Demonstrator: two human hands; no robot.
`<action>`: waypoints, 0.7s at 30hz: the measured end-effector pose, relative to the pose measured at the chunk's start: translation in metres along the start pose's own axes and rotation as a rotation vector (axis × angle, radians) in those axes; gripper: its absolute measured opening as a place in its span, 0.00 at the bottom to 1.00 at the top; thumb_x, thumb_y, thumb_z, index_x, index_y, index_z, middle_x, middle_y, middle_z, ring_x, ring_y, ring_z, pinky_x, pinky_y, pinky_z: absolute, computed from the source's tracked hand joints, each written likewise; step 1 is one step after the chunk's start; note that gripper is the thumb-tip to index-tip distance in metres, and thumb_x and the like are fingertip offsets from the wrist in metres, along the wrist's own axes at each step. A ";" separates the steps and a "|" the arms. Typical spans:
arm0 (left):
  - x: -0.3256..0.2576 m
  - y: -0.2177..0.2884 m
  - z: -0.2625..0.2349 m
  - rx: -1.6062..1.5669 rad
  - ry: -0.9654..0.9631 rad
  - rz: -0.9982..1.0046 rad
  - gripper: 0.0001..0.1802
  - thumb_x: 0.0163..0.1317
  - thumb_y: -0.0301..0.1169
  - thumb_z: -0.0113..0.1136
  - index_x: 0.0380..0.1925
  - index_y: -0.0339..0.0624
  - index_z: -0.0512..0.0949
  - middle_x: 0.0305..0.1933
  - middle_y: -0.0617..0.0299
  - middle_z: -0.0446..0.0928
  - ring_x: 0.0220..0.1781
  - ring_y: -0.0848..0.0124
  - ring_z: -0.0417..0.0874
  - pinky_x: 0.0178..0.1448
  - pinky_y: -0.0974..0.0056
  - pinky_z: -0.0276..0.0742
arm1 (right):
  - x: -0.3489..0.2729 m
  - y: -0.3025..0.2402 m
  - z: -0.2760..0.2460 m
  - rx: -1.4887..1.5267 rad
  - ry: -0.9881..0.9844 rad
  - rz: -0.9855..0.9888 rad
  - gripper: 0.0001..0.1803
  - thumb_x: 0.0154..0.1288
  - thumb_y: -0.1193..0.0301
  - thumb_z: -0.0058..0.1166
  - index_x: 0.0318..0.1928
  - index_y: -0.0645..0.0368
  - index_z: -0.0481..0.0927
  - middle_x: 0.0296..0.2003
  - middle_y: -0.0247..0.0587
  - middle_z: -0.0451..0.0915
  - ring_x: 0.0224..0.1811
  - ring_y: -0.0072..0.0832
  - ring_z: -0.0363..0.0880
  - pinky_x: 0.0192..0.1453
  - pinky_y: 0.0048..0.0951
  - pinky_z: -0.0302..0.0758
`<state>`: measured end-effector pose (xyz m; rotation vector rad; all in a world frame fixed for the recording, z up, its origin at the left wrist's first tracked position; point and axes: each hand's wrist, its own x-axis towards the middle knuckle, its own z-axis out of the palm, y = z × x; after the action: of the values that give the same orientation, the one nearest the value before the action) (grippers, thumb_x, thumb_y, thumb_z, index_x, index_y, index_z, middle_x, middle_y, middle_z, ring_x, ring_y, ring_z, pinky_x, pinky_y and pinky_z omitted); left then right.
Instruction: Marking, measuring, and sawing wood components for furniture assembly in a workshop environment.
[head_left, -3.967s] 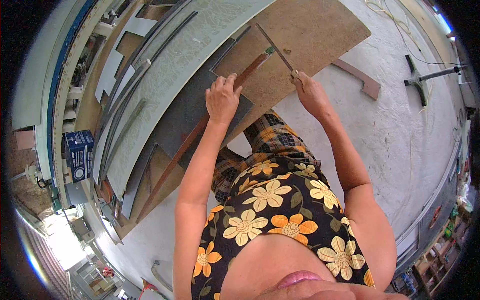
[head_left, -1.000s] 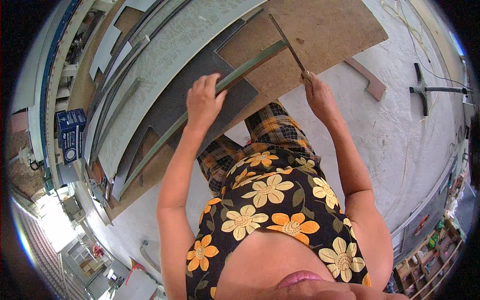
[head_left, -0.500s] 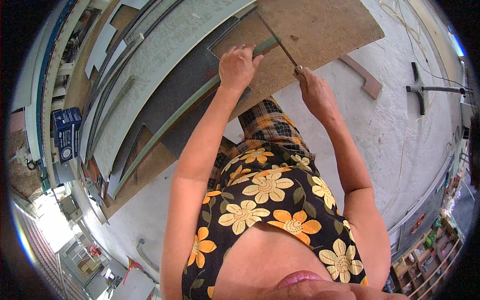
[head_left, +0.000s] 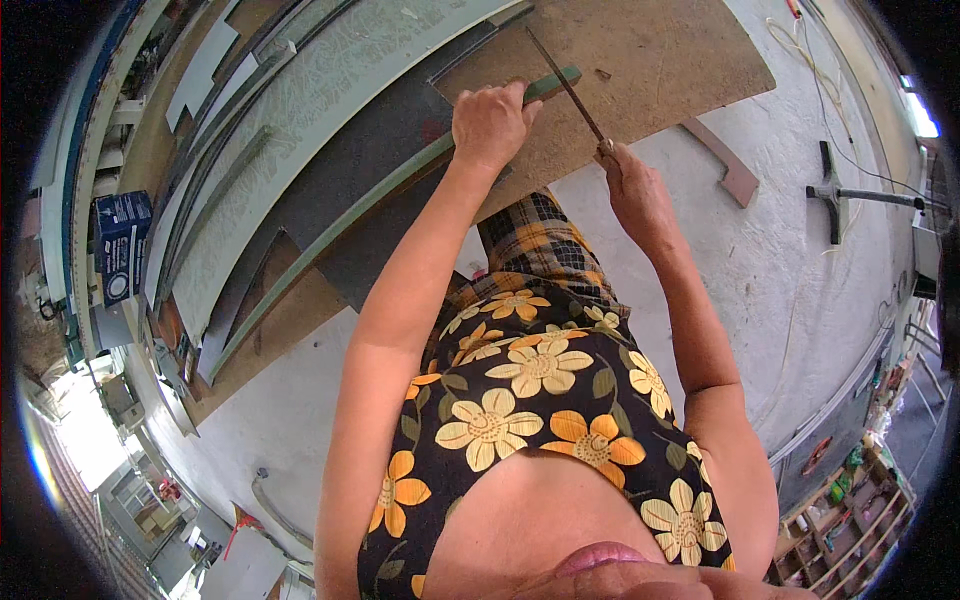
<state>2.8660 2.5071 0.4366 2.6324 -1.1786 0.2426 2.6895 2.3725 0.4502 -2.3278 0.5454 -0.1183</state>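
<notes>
**Grip of the right hand [head_left: 635, 185] closed round a slim file-like tool [head_left: 584, 112]; left hand [head_left: 490, 125] wraps a long green strip [head_left: 400, 176]**

The left grip curls over the strip near its upper right end, the thumb on the near side; the fingertips are hidden. The tool crosses that end, though contact cannot be told. Rightward, the brown tabletop [head_left: 680, 50] runs on past the tool to a corner, its near edge dropping to the grey floor [head_left: 740, 270]. On the other side, a pale patterned panel [head_left: 300, 110] hems the strip in. On the floor lie a notched reddish-brown piece [head_left: 730, 170] and a black T-shaped frame [head_left: 830, 192].

White print marks a dark blue box [head_left: 122, 250] at left, too small to read.

Narrow and straight-sided, the strip shows green on top and brown along its side, lying aslant over a dark grey sheet [head_left: 385, 135] on the tabletop.
</notes>
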 end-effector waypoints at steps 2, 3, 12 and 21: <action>-0.001 -0.002 0.003 0.003 -0.008 -0.005 0.22 0.61 0.50 0.62 0.39 0.41 0.82 0.24 0.51 0.81 0.29 0.55 0.84 0.37 0.53 0.78 | -0.002 -0.004 -0.003 -0.019 -0.031 0.038 0.13 0.76 0.67 0.41 0.47 0.64 0.74 0.39 0.63 0.80 0.43 0.60 0.78 0.43 0.52 0.73; -0.001 -0.003 0.004 0.009 -0.018 -0.007 0.22 0.62 0.50 0.62 0.39 0.41 0.82 0.24 0.51 0.81 0.29 0.56 0.84 0.37 0.53 0.78 | -0.003 -0.006 -0.004 -0.034 -0.060 0.078 0.13 0.76 0.67 0.41 0.47 0.65 0.74 0.38 0.63 0.80 0.43 0.60 0.78 0.43 0.51 0.73; -0.001 -0.001 0.004 -0.003 -0.013 -0.014 0.20 0.62 0.50 0.61 0.36 0.42 0.80 0.25 0.51 0.82 0.31 0.55 0.85 0.39 0.52 0.78 | -0.005 -0.005 -0.002 -0.074 -0.058 0.083 0.12 0.75 0.65 0.41 0.50 0.56 0.73 0.34 0.63 0.80 0.39 0.62 0.78 0.39 0.57 0.73; -0.001 -0.002 0.007 -0.014 0.008 -0.005 0.20 0.62 0.50 0.61 0.33 0.42 0.80 0.25 0.51 0.82 0.31 0.55 0.85 0.39 0.52 0.77 | -0.005 -0.002 0.006 -0.008 -0.024 0.085 0.13 0.75 0.67 0.42 0.49 0.64 0.75 0.40 0.63 0.80 0.45 0.59 0.78 0.45 0.51 0.74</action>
<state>2.8673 2.5065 0.4295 2.6194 -1.1676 0.2426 2.6871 2.3798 0.4481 -2.3069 0.6326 -0.0476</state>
